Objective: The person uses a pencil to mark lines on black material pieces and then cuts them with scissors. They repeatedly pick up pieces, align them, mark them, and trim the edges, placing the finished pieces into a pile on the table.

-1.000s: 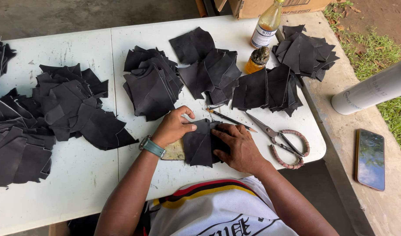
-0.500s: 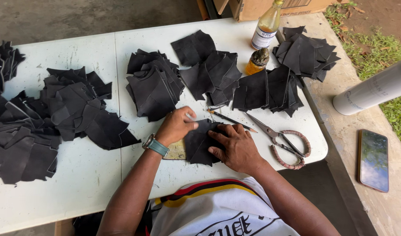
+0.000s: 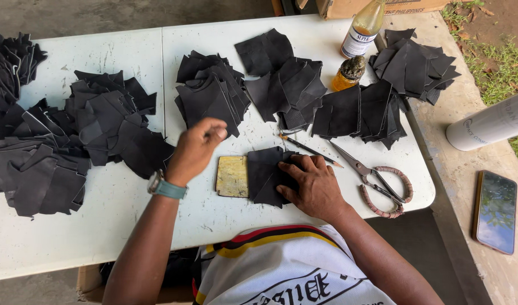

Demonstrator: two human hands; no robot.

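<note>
Nearest to the person, the right hand (image 3: 312, 186) lies flat with the fingers spread on a small stack of black leather pieces (image 3: 267, 176), and it presses them down on the white table (image 3: 129, 226), as it did one second ago. The change is in the left hand (image 3: 197, 148). Before, it was on the same stack, close to the right hand; now it is lifted off and moved to the left and a little away from the body. Its fingers are curled loosely together and I cannot see that it pinches anything. Because of this move, a yellowish flat block (image 3: 232, 176) is uncovered; it lies touching the left edge of the stack. So I judge that the stack is now held by one hand only, and the left hand goes toward the next piece.

Just beyond the right hand lies a pencil (image 3: 309, 149), and to the right of it scissors (image 3: 377, 183) with wrapped handles. Farther on, a heap of cut pieces (image 3: 211, 93) is just beyond the left hand, another big heap (image 3: 72, 147) lies far left, and more heaps are at the back right. Near the far edge stand a small amber jar (image 3: 349, 72) and a glass bottle (image 3: 363, 25)
</note>
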